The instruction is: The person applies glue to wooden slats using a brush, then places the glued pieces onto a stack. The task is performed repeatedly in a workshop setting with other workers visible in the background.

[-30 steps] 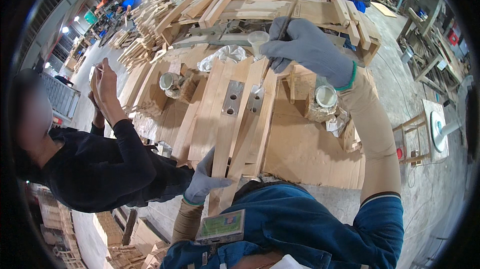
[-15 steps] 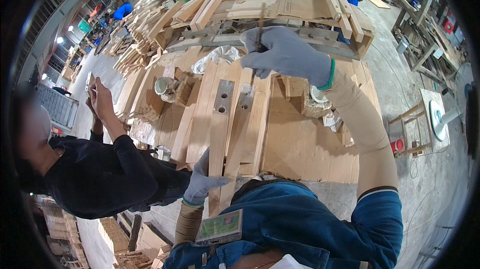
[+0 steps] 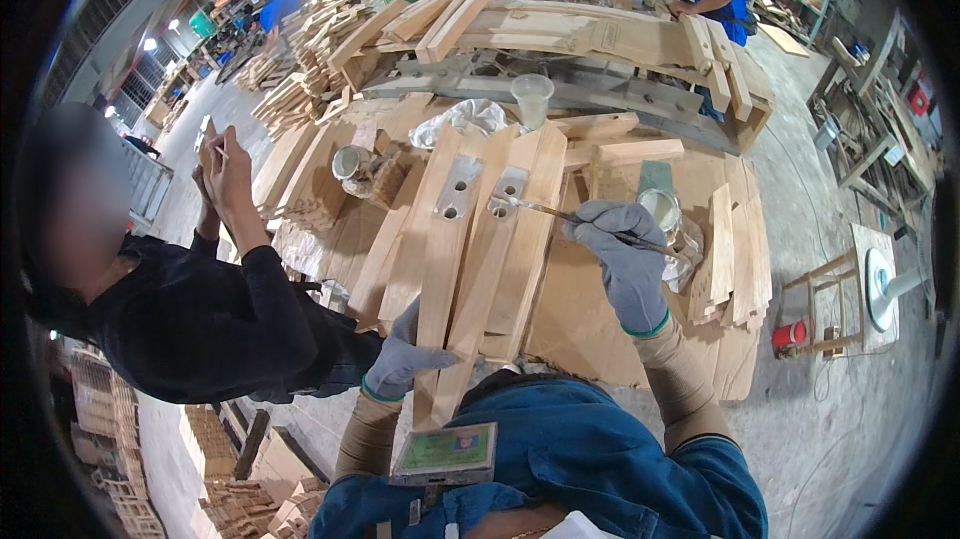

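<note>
My left hand (image 3: 402,357) is closed around the near ends of two pale wooden slats (image 3: 447,269), which point away from me over the cardboard-covered table. Each slat has a greyish, wet-looking patch (image 3: 461,186) with two round holes at its far part. My right hand (image 3: 620,244) grips a thin brush (image 3: 545,209) with a light handle. The brush tip meets the patch on the right-hand slat, beside its upper hole. More wooden pieces (image 3: 537,239) lie under and next to the slats. Close beyond my right hand stands an open cup of pale liquid (image 3: 660,207).
A translucent plastic cup (image 3: 533,99) and white crumpled plastic (image 3: 458,123) sit beyond the slats. Another cup (image 3: 350,164) rests on a block at left. Short wood pieces (image 3: 722,259) are stacked at right. A person in black (image 3: 200,319) stands close on my left; two others work across.
My right hand has come down and toward me with the brush, from raised above the far ends to the right slat's patch. My left hand keeps its grip on the slats.
</note>
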Demonstrator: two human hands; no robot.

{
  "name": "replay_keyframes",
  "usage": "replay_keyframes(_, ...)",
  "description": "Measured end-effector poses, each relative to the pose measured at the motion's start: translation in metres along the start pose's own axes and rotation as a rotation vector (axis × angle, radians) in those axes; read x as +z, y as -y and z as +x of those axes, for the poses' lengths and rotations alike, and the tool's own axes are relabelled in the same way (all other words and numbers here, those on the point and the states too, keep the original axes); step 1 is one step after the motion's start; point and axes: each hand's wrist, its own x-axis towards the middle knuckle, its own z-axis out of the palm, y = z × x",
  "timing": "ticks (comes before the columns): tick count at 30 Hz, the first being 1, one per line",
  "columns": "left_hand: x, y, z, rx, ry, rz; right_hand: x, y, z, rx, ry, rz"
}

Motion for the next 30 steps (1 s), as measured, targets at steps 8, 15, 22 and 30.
replay_keyframes(8,0.01,0.0,-0.001,-0.009,0.027,0.029,-0.003,0.003,-0.006,-0.088,-0.028,-0.098)
replay_keyframes(15,0.007,0.004,-0.001,0.003,0.025,0.007,-0.01,-0.002,0.001,-0.111,-0.158,-0.12)
replay_keyframes(22,0.013,-0.004,-0.002,0.0,0.0,-0.019,-0.011,-0.006,-0.006,-0.175,-0.067,-0.187)
replay_keyframes(30,0.014,0.003,-0.002,0.094,-0.025,-0.017,-0.005,-0.013,-0.006,-0.47,0.042,-0.477)
